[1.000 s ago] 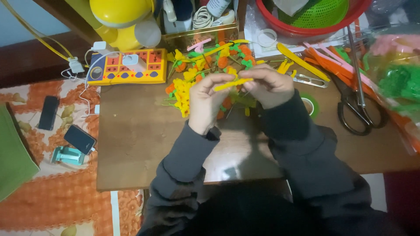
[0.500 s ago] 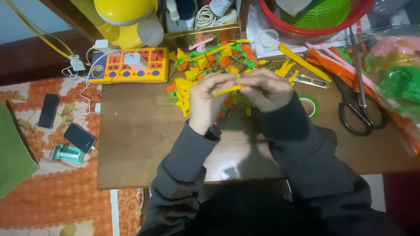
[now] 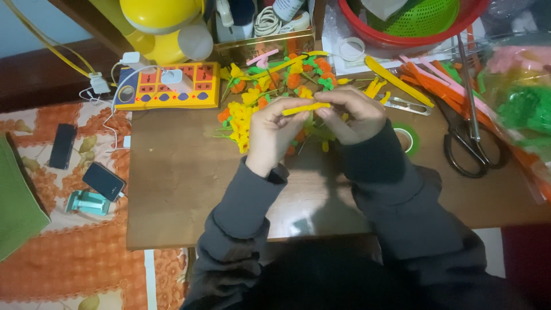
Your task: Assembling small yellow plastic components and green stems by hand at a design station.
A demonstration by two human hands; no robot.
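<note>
A short yellow pipe cleaner point(image 3: 305, 107) lies level between my two hands above the brown table point(image 3: 183, 183). My left hand point(image 3: 275, 133) pinches its left end and my right hand point(image 3: 349, 115) pinches its right end. Just behind and under the hands is a pile of small yellow, orange and green pipe-cleaner flowers point(image 3: 258, 97). Both arms wear dark grey sleeves.
Black scissors point(image 3: 468, 138), a green tape roll point(image 3: 408, 139), metal clippers point(image 3: 402, 103) and loose yellow, orange and pink pipe cleaners point(image 3: 425, 83) lie at the right. A yellow power strip point(image 3: 166, 86), a red basin point(image 3: 402, 28) and a yellow lamp point(image 3: 160, 23) stand behind. Two phones point(image 3: 103, 181) lie on the floor mat.
My hands have stayed together over the flower pile, shifting only slightly while they work the yellow pipe cleaner. The view has drifted a little.
</note>
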